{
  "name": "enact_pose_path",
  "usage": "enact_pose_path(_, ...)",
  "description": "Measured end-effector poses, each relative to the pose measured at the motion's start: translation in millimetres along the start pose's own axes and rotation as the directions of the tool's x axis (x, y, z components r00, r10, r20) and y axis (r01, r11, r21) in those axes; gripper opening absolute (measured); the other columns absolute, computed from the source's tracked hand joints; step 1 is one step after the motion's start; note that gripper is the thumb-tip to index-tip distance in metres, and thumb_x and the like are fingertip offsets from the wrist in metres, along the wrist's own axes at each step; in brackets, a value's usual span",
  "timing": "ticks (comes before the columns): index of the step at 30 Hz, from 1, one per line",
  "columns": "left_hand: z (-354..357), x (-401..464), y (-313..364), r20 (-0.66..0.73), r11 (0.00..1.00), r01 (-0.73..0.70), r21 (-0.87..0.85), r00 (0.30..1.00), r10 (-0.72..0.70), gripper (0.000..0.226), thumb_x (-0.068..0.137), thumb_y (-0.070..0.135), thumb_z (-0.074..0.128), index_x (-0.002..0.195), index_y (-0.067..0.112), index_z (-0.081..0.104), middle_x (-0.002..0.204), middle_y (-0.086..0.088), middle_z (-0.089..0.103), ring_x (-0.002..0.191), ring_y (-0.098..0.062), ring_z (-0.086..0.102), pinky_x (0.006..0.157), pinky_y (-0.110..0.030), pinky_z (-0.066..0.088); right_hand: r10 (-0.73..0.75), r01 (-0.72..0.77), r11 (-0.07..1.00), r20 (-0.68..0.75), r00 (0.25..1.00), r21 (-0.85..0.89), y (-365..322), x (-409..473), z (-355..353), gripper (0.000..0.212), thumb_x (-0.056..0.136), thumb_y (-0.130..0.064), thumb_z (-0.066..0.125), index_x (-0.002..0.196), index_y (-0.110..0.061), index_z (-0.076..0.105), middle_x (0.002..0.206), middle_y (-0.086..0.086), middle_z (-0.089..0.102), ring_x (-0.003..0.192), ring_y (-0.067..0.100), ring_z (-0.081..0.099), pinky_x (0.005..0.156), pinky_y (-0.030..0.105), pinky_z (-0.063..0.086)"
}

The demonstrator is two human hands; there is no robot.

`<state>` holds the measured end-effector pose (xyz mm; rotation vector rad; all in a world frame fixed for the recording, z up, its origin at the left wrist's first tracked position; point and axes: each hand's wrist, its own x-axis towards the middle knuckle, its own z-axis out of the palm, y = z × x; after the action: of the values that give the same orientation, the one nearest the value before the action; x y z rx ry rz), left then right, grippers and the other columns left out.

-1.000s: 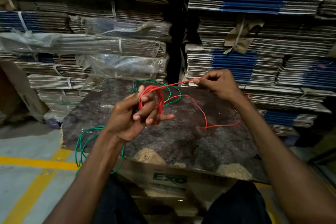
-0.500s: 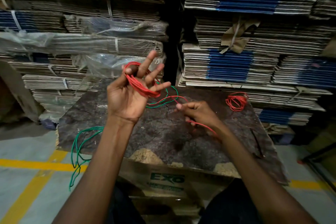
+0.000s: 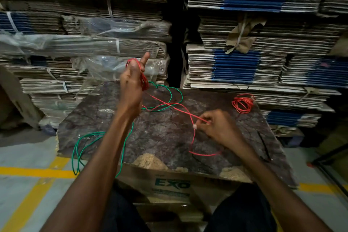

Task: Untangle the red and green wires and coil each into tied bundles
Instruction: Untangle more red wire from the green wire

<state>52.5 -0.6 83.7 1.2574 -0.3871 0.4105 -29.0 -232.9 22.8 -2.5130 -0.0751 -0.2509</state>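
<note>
My left hand (image 3: 131, 83) is raised above the board's far left part and holds a coil of red wire (image 3: 144, 81) looped round its fingers. From the coil a red strand (image 3: 177, 108) runs down to my right hand (image 3: 218, 128), which pinches it just above the board; the strand's loose tail (image 3: 205, 154) curls on the board below that hand. A green wire (image 3: 170, 98) lies in loops at the board's far middle, crossing the red strand, and more green wire (image 3: 81, 145) hangs over the left edge. A separate red coil (image 3: 242, 103) rests at the far right corner.
The dark worn board (image 3: 163, 137) lies on a cardboard box (image 3: 169, 182) marked EXO, in front of my knees. Tall stacks of flattened cartons (image 3: 254, 34) rise right behind it. A thin black object (image 3: 264, 147) lies near the board's right edge. Yellow lines cross the grey floor.
My left hand has risen further with the red coil and turned its back towards me. My right hand went from the far side down to the board and now pinches the red strand.
</note>
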Motion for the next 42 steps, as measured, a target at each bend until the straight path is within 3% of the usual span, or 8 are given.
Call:
enact_pose_path(5, -10, 0, -13, 0.235, 0.717, -0.289, 0.634, 0.956, 0.176, 0.050, 0.101, 0.034, 0.029, 0.110, -0.003, 0.061, 0.089, -0.005, 0.062, 0.075, -0.022, 0.054, 0.071, -0.038, 0.045, -0.087, 0.024, 0.983, -0.353, 0.932, -0.180, 2, 1, -30, 0.021, 0.078, -0.048, 0.071, 0.084, -0.027, 0.072, 0.072, 0.000, 0.071, 0.073, 0.024, 0.066, 0.062, 0.035, 0.050)
enact_pose_path(11, -32, -2, -23, 0.338, 0.345, -0.346, 0.873, 0.937, 0.086, 0.058, 0.093, 0.049, 0.018, 0.092, 0.008, 0.060, 0.087, -0.022, 0.064, 0.085, -0.039, 0.058, 0.074, -0.049, 0.045, -0.140, 0.192, 0.882, -0.150, 0.979, 0.430, -24, -2, -65, 0.011, 0.076, -0.026, 0.079, 0.080, -0.017, 0.076, 0.055, 0.001, 0.062, 0.049, 0.008, 0.042, 0.048, 0.023, 0.034)
enact_pose_path(18, -36, -8, -12, 0.412, 0.309, -0.413, 0.857, 0.908, 0.072, 0.023, 0.095, 0.038, 0.029, 0.079, 0.025, 0.040, 0.076, -0.024, 0.062, 0.072, -0.043, 0.058, 0.065, -0.044, 0.040, -0.152, 0.171, 0.751, -0.085, 0.985, 0.637, -38, 3, -87, 0.017, 0.075, -0.024, 0.072, 0.090, -0.014, 0.075, 0.046, -0.008, 0.050, 0.038, 0.001, 0.037, 0.035, 0.014, 0.027)
enact_pose_path(23, -34, -16, -6, 0.417, 0.423, -0.291, 0.858, 0.875, -0.244, 0.040, 0.091, 0.046, 0.028, 0.067, 0.019, 0.043, 0.067, -0.013, 0.062, 0.066, -0.033, 0.062, 0.065, -0.042, 0.048, -0.201, 0.337, 0.781, -0.299, 0.933, 0.526, -44, 31, -87, 0.011, 0.085, -0.012, 0.071, 0.095, -0.014, 0.073, 0.057, -0.019, 0.063, 0.051, -0.006, 0.048, 0.053, 0.010, 0.037)
enact_pose_path(27, -23, -40, 4, 0.512, 0.719, -0.089, 0.690, 0.762, -0.397, 0.039, 0.103, 0.031, 0.035, 0.071, 0.013, 0.048, 0.048, -0.004, 0.056, 0.050, -0.009, 0.063, 0.057, -0.026, 0.046, -0.226, 0.410, 0.833, -0.448, 0.865, 0.372, -42, 59, -82, 0.012, 0.084, -0.026, 0.075, 0.095, -0.021, 0.076, 0.081, -0.013, 0.074, 0.078, 0.000, 0.068, 0.073, 0.026, 0.054)
enact_pose_path(34, -22, -73, 20, 0.617, 0.919, 0.331, 0.215, 0.683, -0.390, 0.043, 0.089, 0.057, 0.053, 0.074, 0.017, 0.053, 0.043, -0.002, 0.042, 0.066, -0.028, 0.063, 0.077, -0.038, 0.043, -0.163, 0.292, 0.938, -0.502, 0.849, 0.188, -24, 86, -64, 0.028, 0.072, -0.051, 0.078, 0.078, -0.024, 0.077, 0.061, -0.005, 0.067, 0.055, 0.011, 0.057, 0.053, 0.034, 0.045)
enact_pose_path(38, -28, -83, 25, 0.646, 0.818, 0.535, -0.212, 0.705, -0.293, 0.032, 0.089, 0.046, 0.059, 0.071, 0.020, 0.055, 0.042, 0.005, 0.044, 0.065, -0.022, 0.060, 0.109, -0.056, 0.031, -0.080, 0.237, 0.898, -0.390, 0.917, 0.372, -15, 87, -54, 0.020, 0.075, -0.040, 0.080, 0.075, -0.020, 0.075, 0.053, -0.003, 0.061, 0.047, 0.006, 0.046, 0.048, 0.026, 0.036)
enact_pose_path(42, -40, -82, 29, 0.695, 0.395, 0.653, -0.646, 0.718, -0.051, 0.039, 0.105, 0.026, 0.027, 0.091, -0.001, 0.053, 0.065, -0.015, 0.059, 0.098, -0.039, 0.058, 0.115, -0.060, -0.012, 0.189, 0.026, 0.738, -0.244, 0.951, 0.674, 5, 82, -47, 0.014, 0.083, -0.026, 0.076, 0.083, -0.013, 0.070, 0.046, -0.013, 0.052, 0.039, -0.001, 0.040, 0.035, 0.014, 0.027)
